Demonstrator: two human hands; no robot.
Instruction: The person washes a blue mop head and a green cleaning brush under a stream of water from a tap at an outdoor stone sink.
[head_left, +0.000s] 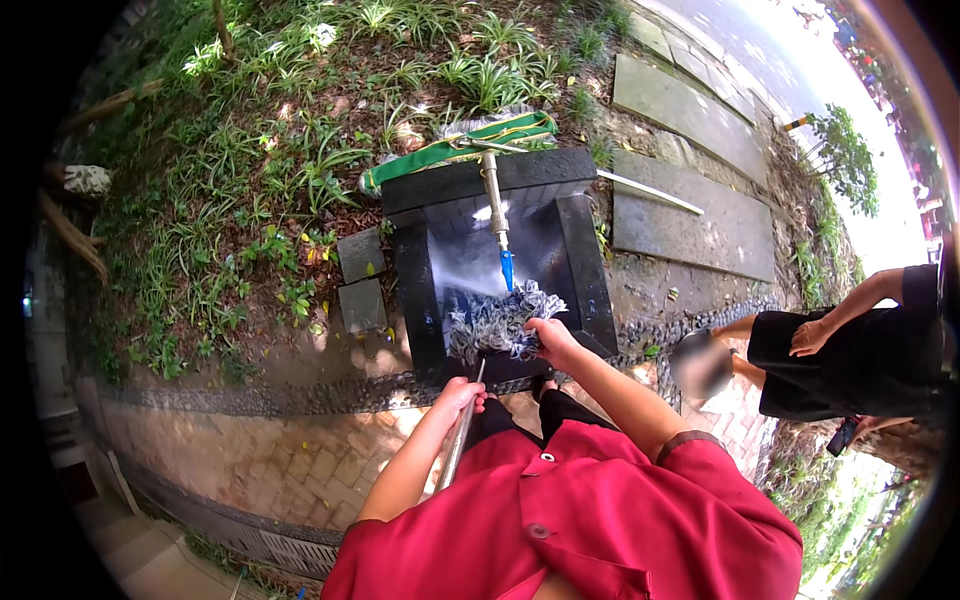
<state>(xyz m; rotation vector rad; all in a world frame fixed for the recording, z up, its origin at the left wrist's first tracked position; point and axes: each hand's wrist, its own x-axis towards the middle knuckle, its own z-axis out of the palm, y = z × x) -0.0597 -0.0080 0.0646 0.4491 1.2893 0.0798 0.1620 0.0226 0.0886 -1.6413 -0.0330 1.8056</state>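
Observation:
My left hand (463, 395) grips the metal pole (456, 444) of a mop, low over the front edge of a dark stone sink (410, 300). My right hand (553, 337) holds the right end of the mop's grey-and-white yarn head (487, 326). The yarn lies over the sink's front part and looks wet. Above it points a metal tap (493, 191) with a blue nozzle (508, 268). A mist of water spreads left from the nozzle's tip. The sink's floor under the mop is hidden.
Behind the sink lies a flat mop with a green cover (457, 154) and a white pole (652, 191) reaching right over stone slabs (690, 214). Another person (825, 352) stands at the right, holding a phone (843, 436). Plants (247, 195) grow at the left; brick paving (315, 465) runs below.

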